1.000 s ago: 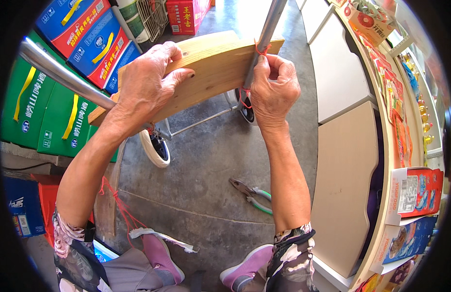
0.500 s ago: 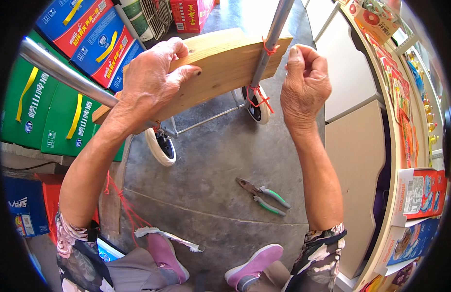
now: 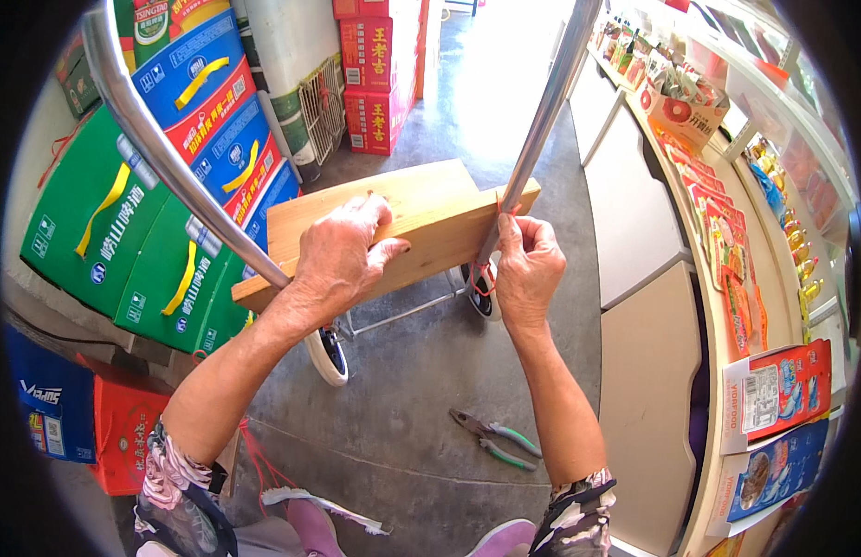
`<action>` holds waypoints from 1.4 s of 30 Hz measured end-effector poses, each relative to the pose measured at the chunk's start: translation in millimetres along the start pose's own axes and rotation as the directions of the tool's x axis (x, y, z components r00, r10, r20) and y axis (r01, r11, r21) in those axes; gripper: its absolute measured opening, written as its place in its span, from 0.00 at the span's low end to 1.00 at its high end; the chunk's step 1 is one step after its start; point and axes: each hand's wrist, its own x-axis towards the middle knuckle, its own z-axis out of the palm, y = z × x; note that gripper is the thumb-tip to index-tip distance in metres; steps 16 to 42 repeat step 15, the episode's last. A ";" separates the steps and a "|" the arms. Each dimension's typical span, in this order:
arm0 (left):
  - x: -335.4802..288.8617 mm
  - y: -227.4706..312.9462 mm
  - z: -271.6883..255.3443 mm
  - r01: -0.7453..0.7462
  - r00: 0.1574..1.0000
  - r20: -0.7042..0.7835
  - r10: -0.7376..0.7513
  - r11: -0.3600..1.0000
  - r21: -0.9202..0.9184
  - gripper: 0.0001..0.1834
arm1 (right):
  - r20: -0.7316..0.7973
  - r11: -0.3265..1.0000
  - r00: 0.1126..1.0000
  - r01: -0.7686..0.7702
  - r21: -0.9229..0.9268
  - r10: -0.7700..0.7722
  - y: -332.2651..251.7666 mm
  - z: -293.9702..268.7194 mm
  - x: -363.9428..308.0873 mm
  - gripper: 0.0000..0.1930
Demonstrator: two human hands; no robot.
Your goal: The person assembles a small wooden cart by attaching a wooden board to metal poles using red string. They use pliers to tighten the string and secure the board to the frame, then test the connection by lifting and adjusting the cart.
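A wooden board (image 3: 430, 243) sits across a metal-tube cart frame, between its left tube (image 3: 175, 153) and right tube (image 3: 546, 102). My left hand (image 3: 345, 251) grips the board, fingers over its upper side and thumb along the front face. Red string (image 3: 502, 206) is tied round the right tube at the board's right end. Against that tube, my right hand (image 3: 532, 274) is closed in a pinch at the string; its fingertips are partly hidden. Below the board show a left wheel (image 3: 328, 357) and a right wheel (image 3: 483, 292), both with pale tyres.
Pliers (image 3: 495, 439) with green-and-grey handles lie on the concrete floor. Near my feet are a white strip (image 3: 328, 508) and loose red string (image 3: 254, 455). Green cartons (image 3: 91, 218) and blue-red cartons (image 3: 203, 102) are stacked left. A cabinet (image 3: 648, 371) and goods shelf line the right.
My right hand has come down and inward to the right tube at the board's end. My left hand stays on the board. The view has tilted up, showing more of the far floor.
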 end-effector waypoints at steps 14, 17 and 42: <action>-0.6 -0.8 0.9 -0.013 1.000 0.001 0.013 0.999 0.036 0.15 | 0.091 0.772 0.925 -0.361 0.523 0.370 2.9 1.2 -3.2 0.08; -0.5 -0.9 0.7 -0.001 1.000 0.010 0.001 0.999 0.036 0.15 | 0.097 0.736 0.920 -0.364 0.570 0.380 6.4 3.2 -4.8 0.08; -0.5 -0.9 0.7 -0.001 1.000 0.010 0.001 0.999 0.036 0.15 | 0.097 0.736 0.920 -0.364 0.570 0.380 6.4 3.2 -4.8 0.08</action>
